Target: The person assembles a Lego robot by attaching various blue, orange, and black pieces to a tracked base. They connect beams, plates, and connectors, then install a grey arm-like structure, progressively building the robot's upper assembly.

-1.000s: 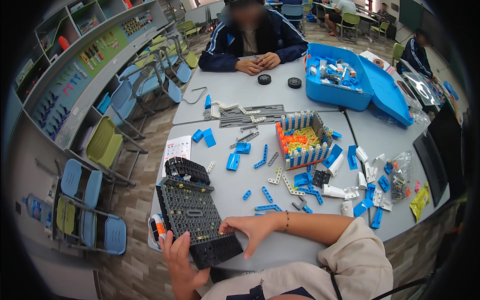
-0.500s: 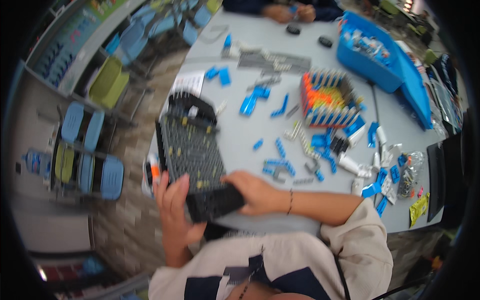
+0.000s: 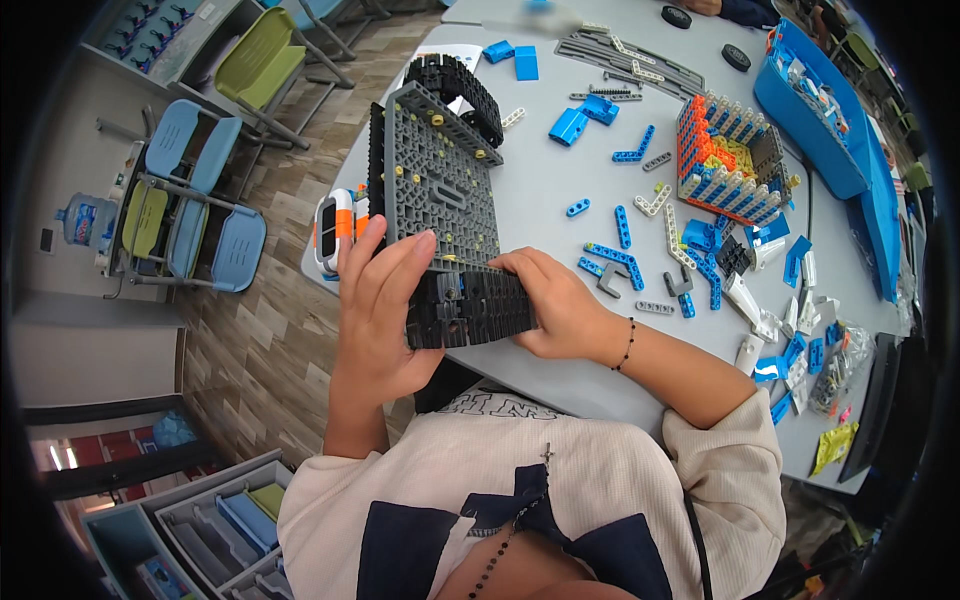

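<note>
In front of me a grey tracked chassis [image 3: 450,195] built of toy construction beams is tilted up at the table's left edge. Black rubber-like tracks [image 3: 470,310] run across its near end, and another black track loops over its far end. My left hand [image 3: 380,290] lies along the near left corner, fingers stretched up over the side and thumb low by the track. Around the right end of the near track, my right hand [image 3: 555,305] is closed, its fingertips on the frame's edge. A white and orange block [image 3: 335,230] sits just left of the chassis.
An orange, white and blue beam-built box [image 3: 735,165] stands at the right, with blue and white pieces [image 3: 770,330] scattered near it. Behind it is an open blue bin [image 3: 815,120] of parts. Grey beams [image 3: 630,65] lie far off, near another person's hand [image 3: 697,6]. Chairs [image 3: 195,150] stand left.
The view has shifted, so the table and chassis sit higher and farther right in the picture. Both my hands stay on the chassis. Less of the other person shows at the far side.
</note>
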{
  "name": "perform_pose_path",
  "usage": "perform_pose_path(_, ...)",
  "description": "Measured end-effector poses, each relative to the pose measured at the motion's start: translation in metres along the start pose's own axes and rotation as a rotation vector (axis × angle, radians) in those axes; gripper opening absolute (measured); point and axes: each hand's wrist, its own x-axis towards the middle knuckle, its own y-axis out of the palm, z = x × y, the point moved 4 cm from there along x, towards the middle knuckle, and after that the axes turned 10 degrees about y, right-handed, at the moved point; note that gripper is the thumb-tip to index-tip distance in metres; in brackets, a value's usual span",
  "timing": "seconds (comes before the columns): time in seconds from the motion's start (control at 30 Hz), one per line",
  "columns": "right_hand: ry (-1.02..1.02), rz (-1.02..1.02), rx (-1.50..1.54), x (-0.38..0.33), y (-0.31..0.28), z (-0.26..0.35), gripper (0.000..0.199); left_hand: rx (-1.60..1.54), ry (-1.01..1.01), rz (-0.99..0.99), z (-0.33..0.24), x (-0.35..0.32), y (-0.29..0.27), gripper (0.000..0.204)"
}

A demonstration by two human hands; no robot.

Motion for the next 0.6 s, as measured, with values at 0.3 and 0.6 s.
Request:
perform_pose_path(0.3,-0.020,-0.041,-0.042,-0.0001,0.0028,-0.0012,0.059,0.070,-0.018,0.041,-0.0025,0.0008,-0.0044,0.073)
perform_pose_path(0.6,0.006,-0.031,0.030,-0.0014,0.0018,0.0008,0.053,0.089,-0.084,0.056,-0.0063,-0.0012,-0.0024,0.079)
